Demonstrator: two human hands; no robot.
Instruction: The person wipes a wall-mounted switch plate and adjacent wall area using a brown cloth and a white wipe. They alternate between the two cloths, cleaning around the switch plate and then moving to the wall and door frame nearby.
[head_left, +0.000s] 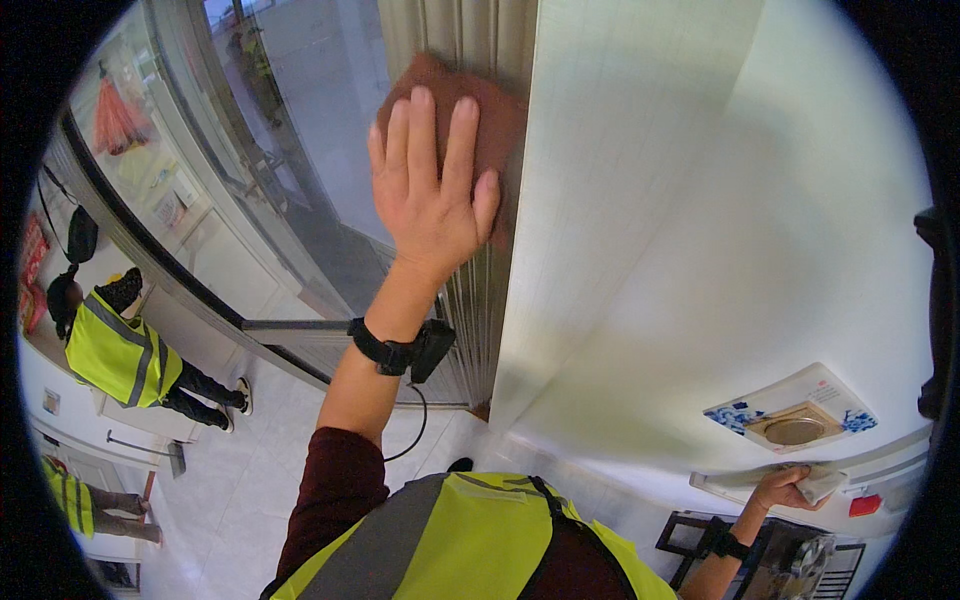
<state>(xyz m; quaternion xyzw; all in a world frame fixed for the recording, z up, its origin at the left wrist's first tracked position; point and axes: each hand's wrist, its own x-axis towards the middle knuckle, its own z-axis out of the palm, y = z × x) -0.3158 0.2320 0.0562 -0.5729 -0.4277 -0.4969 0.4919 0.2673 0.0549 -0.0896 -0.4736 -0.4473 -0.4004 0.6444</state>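
My left hand (431, 184) lies flat with fingers spread, pressing a reddish-brown cloth (495, 124) against a ribbed beige door-frame panel (480, 300). Part of the cloth is hidden under the palm and fingers. Beside the panel stands a glass pane (330, 112). At the lower right, my right hand (784, 487) is closed around a pale crumpled item (821, 484), possibly cloth or plastic, close to the white wall (675, 285). Both wrists wear black bands.
Above my right hand, a blue-patterned plate surrounds a round fitting (793, 431) on the wall. Black-framed furniture (795, 562) stands below. At left are a person in a yellow vest (124, 349), another vested person (75, 495), and a dark-edged metal frame (165, 247). A cable hangs from my left wristband.
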